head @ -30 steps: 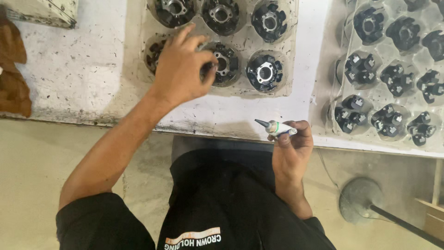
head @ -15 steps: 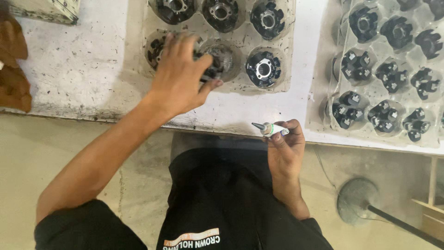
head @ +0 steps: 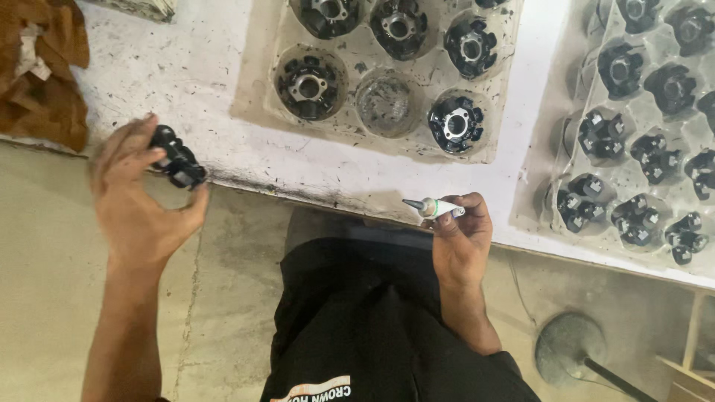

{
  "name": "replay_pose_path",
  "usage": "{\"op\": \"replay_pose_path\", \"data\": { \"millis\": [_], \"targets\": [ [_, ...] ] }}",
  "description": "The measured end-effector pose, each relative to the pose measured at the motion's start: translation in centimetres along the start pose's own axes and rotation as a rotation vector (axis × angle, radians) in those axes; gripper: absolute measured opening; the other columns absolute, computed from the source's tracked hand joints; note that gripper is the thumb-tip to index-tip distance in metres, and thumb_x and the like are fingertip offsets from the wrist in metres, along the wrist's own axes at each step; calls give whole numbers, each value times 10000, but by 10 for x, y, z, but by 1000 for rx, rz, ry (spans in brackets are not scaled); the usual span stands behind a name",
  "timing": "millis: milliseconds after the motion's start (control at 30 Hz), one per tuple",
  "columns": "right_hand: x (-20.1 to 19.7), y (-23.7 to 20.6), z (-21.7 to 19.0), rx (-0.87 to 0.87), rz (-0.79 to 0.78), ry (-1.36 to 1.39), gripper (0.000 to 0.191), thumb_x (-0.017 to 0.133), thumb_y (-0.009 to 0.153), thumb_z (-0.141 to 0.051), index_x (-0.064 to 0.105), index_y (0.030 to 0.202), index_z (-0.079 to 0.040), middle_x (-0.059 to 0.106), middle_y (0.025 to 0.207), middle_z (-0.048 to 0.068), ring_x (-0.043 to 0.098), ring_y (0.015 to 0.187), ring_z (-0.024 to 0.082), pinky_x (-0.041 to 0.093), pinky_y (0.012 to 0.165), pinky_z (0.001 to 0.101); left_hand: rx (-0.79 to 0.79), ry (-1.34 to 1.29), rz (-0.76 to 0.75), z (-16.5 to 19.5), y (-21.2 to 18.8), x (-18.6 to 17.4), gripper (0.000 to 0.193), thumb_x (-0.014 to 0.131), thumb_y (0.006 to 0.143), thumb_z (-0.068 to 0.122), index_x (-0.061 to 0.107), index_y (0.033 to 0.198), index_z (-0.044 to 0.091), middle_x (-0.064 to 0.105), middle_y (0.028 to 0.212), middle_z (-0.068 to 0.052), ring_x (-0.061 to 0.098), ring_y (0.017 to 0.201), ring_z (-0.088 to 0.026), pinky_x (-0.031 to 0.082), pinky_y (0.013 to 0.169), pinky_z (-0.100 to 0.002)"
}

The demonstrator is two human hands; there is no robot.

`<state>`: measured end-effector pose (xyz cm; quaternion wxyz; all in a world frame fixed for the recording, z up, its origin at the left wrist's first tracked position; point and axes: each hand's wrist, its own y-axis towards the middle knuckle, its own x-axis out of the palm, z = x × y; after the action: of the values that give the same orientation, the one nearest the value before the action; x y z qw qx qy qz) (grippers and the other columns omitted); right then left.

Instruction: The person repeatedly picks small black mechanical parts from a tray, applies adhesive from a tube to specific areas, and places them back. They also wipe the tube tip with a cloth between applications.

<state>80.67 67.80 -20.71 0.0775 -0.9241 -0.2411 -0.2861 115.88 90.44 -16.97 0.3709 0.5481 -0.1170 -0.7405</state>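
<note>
Nearest us, our right hand (head: 462,242) has its grip pinched round a small pale tube with a dark nozzle (head: 434,208), tip pointing toward our left. Our left hand (head: 141,201) pinches a black round part (head: 177,158) in its fingertips at the tabletop (head: 186,67) edge. Beyond both grips lies a clear tray (head: 395,141) with one pocket vacant among black parts; another filled tray (head: 640,149) sits past the right grip.

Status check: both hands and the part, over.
Left hand holds black round toothed part off the table edge. Right hand holds white pen-like applicator tube. One pocket of clear plastic tray empty. Nothing in the way.
</note>
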Motion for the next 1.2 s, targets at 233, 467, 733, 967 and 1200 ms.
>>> {"op": "replay_pose_path", "data": {
  "millis": [233,467,733,967,1200],
  "targets": [
    [10,-3,2,-1,6,-36,249,727,972,16,594,1173,-47,696,1155,118,701,994,218,589,802,363,-121,-115,-107,-20,-6,49,701,944,751,190,500,1278,58,581,1521,-186,596,1295,-363,487,1108,-523],
    [18,-8,11,-87,-6,-79,297,742,931,97,596,1148,-43,697,1142,146,686,1028,231,587,874,361,-525,-1854,291,16,0,83,730,801,871,187,464,1495,15,450,1466,-221,557,1287,-314,529,1135,-488],
    [56,-30,9,-586,-192,-613,318,756,855,124,560,994,-83,699,1013,123,664,1026,257,558,876,361,-442,-1795,260,135,7,93,460,558,1104,389,530,1335,-7,518,1368,-232,623,1180,-332,542,985,-420],
    [58,-33,-5,-748,-119,-750,318,804,848,52,548,965,-96,688,963,97,678,964,247,573,865,362,-94,-993,284,147,20,90,392,515,1054,400,660,1183,59,611,1263,-182,662,1118,-242,589,902,-361],
    [39,-26,-14,-697,-108,-712,300,792,881,29,542,994,-92,676,1010,100,667,1011,249,572,874,342,243,-148,230,27,42,94,346,579,1021,426,650,1156,115,512,1245,-135,557,1157,-288,511,991,-454]
  ]
}}
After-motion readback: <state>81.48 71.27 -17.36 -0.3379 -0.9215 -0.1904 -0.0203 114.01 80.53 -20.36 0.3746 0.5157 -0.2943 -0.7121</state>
